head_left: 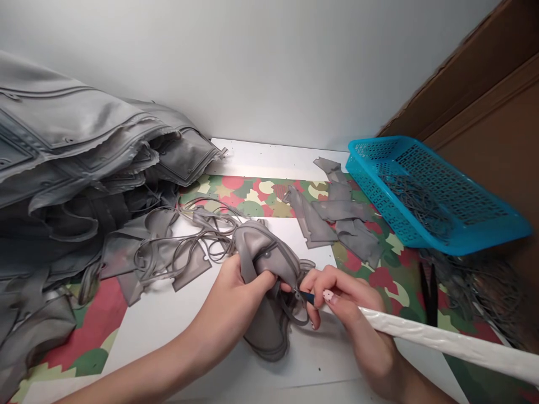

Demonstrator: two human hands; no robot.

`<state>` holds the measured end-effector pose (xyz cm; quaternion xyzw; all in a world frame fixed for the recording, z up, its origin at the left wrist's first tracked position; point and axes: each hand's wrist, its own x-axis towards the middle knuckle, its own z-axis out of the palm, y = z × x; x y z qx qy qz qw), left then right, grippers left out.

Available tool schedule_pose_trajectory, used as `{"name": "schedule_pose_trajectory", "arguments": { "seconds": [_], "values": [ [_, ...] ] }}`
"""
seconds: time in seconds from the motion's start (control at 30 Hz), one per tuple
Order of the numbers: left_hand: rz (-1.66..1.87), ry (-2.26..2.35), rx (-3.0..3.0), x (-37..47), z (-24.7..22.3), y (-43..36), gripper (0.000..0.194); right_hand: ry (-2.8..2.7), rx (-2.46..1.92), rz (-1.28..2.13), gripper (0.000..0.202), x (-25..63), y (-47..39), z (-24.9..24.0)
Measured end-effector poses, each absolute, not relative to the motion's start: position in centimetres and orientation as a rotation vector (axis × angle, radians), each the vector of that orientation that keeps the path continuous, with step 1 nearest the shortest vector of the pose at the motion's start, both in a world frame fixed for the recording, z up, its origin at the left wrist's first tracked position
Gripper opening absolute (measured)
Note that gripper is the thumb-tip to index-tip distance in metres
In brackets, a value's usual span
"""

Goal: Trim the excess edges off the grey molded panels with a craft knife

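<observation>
Near the middle of the table, a bundled grey rubber sheet (269,339) is folded over on itself. My left hand (242,292) grips it from the left, thumb pressed on top. My right hand (345,303) is closed around a long tool with a white wrapped handle (429,336) that runs off to the right edge. The tool's dark blue end and small metal tip meet the bundle at its right side, close to my left fingertips. Thin grey strips (214,224) trail from the bundle to the left.
Large grey rubber sheets (84,129) are piled at the left. Flat grey scraps (315,221) lie behind my hands. A blue basket (463,238) holding thin grey strips stands at the right, beside brown cardboard (484,118). Black scissors (429,292) lie below it.
</observation>
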<state>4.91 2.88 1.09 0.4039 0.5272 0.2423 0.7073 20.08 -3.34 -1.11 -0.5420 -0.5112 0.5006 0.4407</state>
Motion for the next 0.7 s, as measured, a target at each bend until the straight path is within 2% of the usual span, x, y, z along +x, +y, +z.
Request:
{"name": "schedule_pose_trajectory", "arguments": {
  "seconds": [0.3, 0.7],
  "values": [
    [0.514, 1.264, 0.917, 4.7, 1.2, 2.5, 0.006, -1.364, -1.412, 1.269, 0.023, 20.0, -3.3, -1.4],
    [0.459, 1.249, 0.983, 4.9, 0.9, 2.5, 0.003, -1.772, -1.605, 1.164, 0.020, 19.7, -2.9, 0.1]
  ]
}}
